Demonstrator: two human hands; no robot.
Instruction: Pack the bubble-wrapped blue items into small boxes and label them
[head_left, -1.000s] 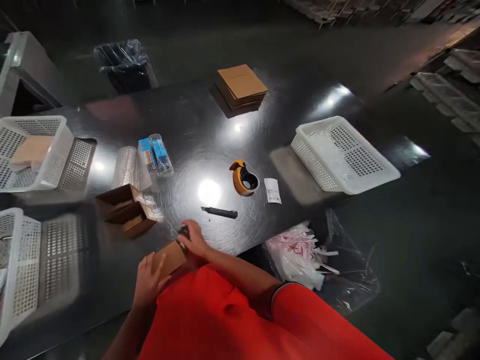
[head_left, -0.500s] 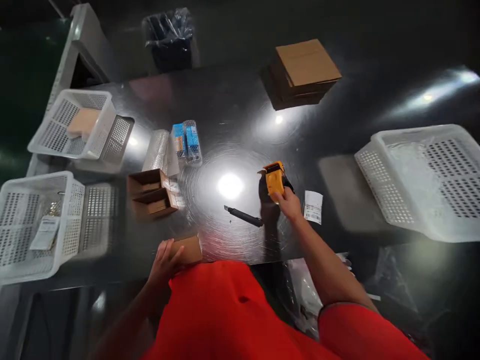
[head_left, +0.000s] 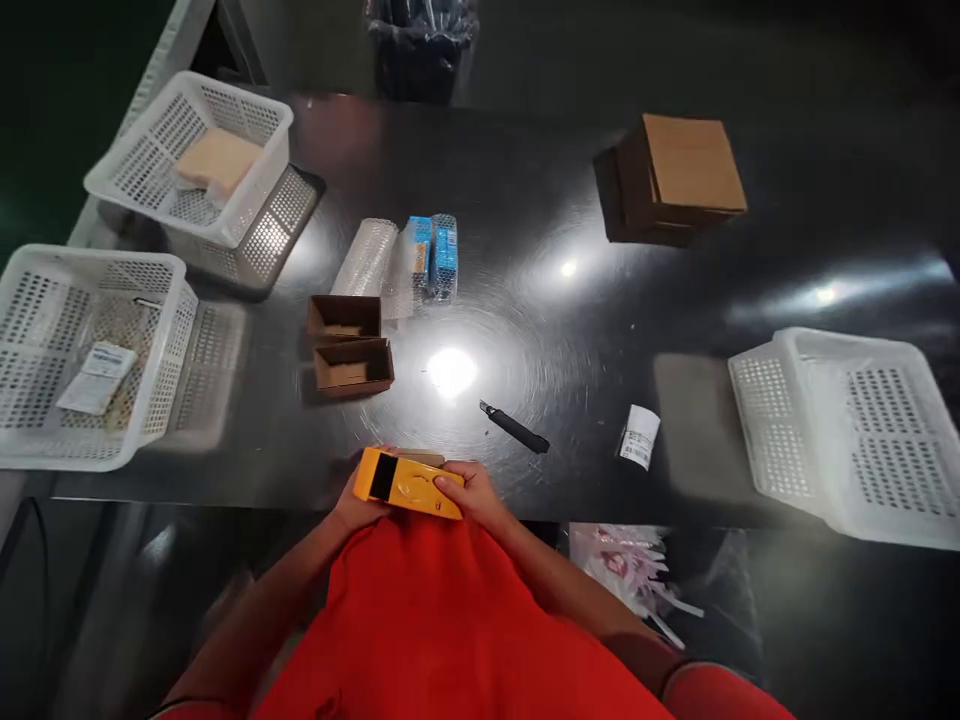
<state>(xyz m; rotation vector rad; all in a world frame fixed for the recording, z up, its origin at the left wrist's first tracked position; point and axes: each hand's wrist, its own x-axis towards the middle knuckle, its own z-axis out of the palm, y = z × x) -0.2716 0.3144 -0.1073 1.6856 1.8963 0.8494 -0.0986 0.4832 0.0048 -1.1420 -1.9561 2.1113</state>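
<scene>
My right hand (head_left: 474,492) is closed round the end of a yellow-orange tape dispenser (head_left: 420,487), held level in front of my body at the table's near edge. Beneath the dispenser, a strip of a small cardboard box (head_left: 424,458) shows, and the rest is covered. My left hand (head_left: 365,500) grips this box at its left side, its fingers partly hidden behind the dispenser. A black utility knife (head_left: 516,428) lies on the table right of both hands. Two open cardboard boxes (head_left: 352,366) stand side by side at the left.
Bubble-wrapped blue boxes (head_left: 444,258) lie beside a bubble-wrap roll (head_left: 367,258). White baskets stand left (head_left: 169,265) and right (head_left: 810,430). Stacked flat cardboard (head_left: 694,165) sits at the back right. A curled label roll (head_left: 640,436) lies right. A lined bin (head_left: 421,50) stands beyond the table.
My right hand has brought the tape dispenser left and toward my body, over the small box in my left hand. The knife stays on the table; the camera view has shifted.
</scene>
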